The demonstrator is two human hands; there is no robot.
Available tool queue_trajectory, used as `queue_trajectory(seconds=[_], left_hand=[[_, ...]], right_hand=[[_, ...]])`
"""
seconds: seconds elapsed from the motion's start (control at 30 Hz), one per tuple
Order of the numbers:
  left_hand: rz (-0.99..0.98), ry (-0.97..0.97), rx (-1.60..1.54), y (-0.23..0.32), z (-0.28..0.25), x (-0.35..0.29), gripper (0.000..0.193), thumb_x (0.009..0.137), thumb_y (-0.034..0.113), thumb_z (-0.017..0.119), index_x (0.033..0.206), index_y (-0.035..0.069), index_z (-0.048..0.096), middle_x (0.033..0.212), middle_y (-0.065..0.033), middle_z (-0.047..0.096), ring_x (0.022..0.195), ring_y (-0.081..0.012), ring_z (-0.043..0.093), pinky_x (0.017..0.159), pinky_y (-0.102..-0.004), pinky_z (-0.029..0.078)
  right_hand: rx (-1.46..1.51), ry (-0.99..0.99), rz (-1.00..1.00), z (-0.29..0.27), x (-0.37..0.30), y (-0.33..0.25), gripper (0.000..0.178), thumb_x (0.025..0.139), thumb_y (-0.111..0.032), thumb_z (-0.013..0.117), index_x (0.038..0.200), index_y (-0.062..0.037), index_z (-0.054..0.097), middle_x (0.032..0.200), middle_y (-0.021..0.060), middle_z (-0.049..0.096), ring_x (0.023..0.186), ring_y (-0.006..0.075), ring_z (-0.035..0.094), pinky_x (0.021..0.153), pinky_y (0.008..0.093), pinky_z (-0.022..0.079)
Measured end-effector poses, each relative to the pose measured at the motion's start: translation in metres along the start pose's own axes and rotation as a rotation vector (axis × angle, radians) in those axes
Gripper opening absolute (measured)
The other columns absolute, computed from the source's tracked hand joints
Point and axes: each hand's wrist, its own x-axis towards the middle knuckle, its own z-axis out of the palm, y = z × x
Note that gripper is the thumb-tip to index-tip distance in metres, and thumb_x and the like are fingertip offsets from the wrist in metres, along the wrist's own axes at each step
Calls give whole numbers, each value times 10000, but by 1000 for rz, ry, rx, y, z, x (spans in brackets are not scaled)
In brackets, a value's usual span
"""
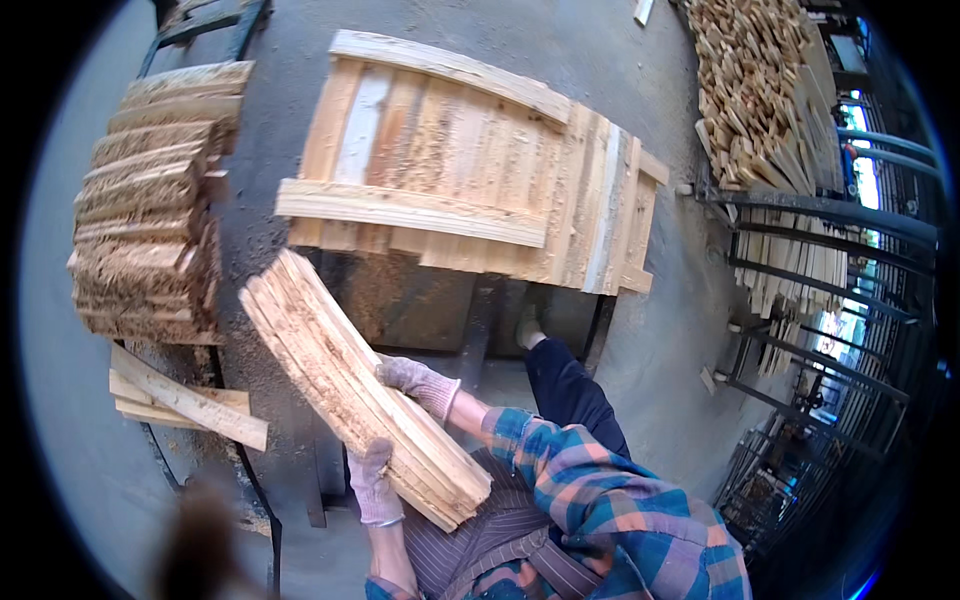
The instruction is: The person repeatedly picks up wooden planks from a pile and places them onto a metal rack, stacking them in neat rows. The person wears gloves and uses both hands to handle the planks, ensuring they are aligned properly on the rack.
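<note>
A bundle of long wooden slats [345, 375] lies slantwise in front of my body, its near end by my lap and its far end towards the upper left. My left hand [372, 482], in a pale knitted glove, is closed around the bundle's left side. On the other side my right hand [422, 385], gloved alike, grips the slats near their middle. The far end of the bundle comes close to the front left corner of a slatted wooden tabletop [460, 130] strewn with sawdust.
To the left, a tall row of stacked, sawdust-covered boards [150, 215] stands on a dark metal frame. Several loose slats [190, 395] lie below it. A rack piled with wood pieces [755, 90] is at the far right. Something brown and blurred [200, 540] shows at lower left.
</note>
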Motion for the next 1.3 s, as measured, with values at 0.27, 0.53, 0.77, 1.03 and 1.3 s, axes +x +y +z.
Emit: queue_trajectory(seconds=[0.27,0.53,0.77,1.03,1.3], left_hand=[[327,-281,460,13,201,52,727,747,37,640,1406,16,335,1176,-100,572,922,-181,590,798,-281,508],[598,248,2054,-8,387,260,927,804,499,615,1481,19,201,1074,-172,587,754,-226,576,607,-368,511],[1569,429,1884,-53,379,331,1138,699,694,630,1513,88,115,956,-141,653,569,-223,607,512,-338,539],[1155,594,2019,-52,379,325,1298,543,733,696,1515,115,96,1067,-212,633,570,-227,644,477,-309,553],[1350,444,1881,-53,391,329,1184,625,592,762,1503,73,160,1177,-190,588,685,-221,666,572,-305,577]], right_hand=[[-12,-47,-379,-132,-118,-216,897,696,-328,795,1418,-7,369,1100,88,649,973,141,617,858,264,506],[-165,447,-747,-434,-264,-346,613,869,-44,557,1430,-26,311,862,142,687,731,135,655,653,196,541],[43,844,-781,-640,-281,-364,574,835,63,520,1382,76,348,848,118,637,781,129,604,743,245,506],[-145,823,-728,-585,-218,-389,529,860,-161,676,1303,59,488,988,100,675,864,107,625,844,207,500],[-1372,1569,-72,-510,-197,-411,1191,674,-438,825,1502,-58,59,1204,274,456,813,250,556,761,371,537]])
